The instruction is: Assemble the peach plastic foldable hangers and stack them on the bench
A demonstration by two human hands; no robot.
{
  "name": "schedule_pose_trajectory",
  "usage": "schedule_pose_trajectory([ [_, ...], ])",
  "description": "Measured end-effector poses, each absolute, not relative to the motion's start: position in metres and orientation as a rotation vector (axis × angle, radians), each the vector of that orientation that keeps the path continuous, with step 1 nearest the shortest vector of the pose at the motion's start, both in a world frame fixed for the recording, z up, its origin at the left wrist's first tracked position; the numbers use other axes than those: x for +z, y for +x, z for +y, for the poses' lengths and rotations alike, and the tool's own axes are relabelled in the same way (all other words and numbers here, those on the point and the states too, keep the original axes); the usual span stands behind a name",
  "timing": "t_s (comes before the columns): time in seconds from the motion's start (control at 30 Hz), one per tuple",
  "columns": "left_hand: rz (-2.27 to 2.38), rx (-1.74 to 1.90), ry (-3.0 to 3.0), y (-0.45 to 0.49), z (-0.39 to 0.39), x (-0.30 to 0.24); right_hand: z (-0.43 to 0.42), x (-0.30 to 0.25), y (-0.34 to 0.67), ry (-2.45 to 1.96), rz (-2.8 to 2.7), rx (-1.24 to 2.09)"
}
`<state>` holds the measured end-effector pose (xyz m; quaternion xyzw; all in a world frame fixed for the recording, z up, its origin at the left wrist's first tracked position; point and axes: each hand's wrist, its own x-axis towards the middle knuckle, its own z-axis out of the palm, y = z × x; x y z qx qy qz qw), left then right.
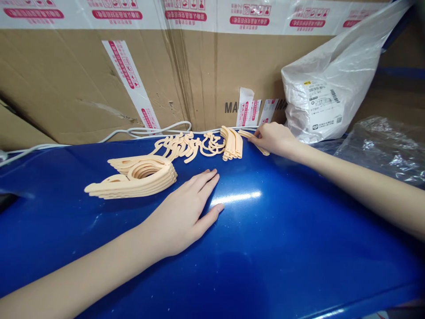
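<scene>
Nearest, the L hand is laid palm down on the glossy blue table, fingers straight & slightly spread, nothing held. Just past its fingertips, to the left, a fanned stack of peach hangers is seen, not touched. Farther back, the R hand is stretched out, fingers close together on a single peach piece; whether it's pinched can't be told. A small peach bundle lies just beside. Cardboard boxes & a white bag are seen behind.
</scene>
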<state>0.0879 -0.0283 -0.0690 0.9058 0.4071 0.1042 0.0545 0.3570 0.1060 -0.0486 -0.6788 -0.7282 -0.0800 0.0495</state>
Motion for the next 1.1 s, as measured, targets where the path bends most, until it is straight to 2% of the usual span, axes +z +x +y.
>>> schedule_pose_trajectory([
  [0.27,1.252,0.279,2.731,0.086,-0.030,-0.069,0.112,-0.028,0.370,-2.079,-2.235,-0.257],
  [0.43,1.280,0.415,2.703,0.086,-0.031,-0.071,0.088,0.004,0.358,-1.876,-2.327,-0.375],
  [0.5,1.316,0.552,2.723,0.086,-0.030,-0.071,0.071,0.009,0.345,-1.619,-2.524,-0.269],
  [0.63,1.335,0.792,2.771,0.085,-0.030,-0.068,0.036,0.000,0.316,-1.157,-2.874,0.282],
  [0.87,1.318,0.705,2.726,0.084,-0.030,-0.065,0.013,-0.030,0.295,-0.952,-2.880,0.461],
  [1.1,1.176,0.609,2.798,0.083,-0.031,-0.062,0.014,-0.025,0.300,-0.945,-2.876,0.672],
])
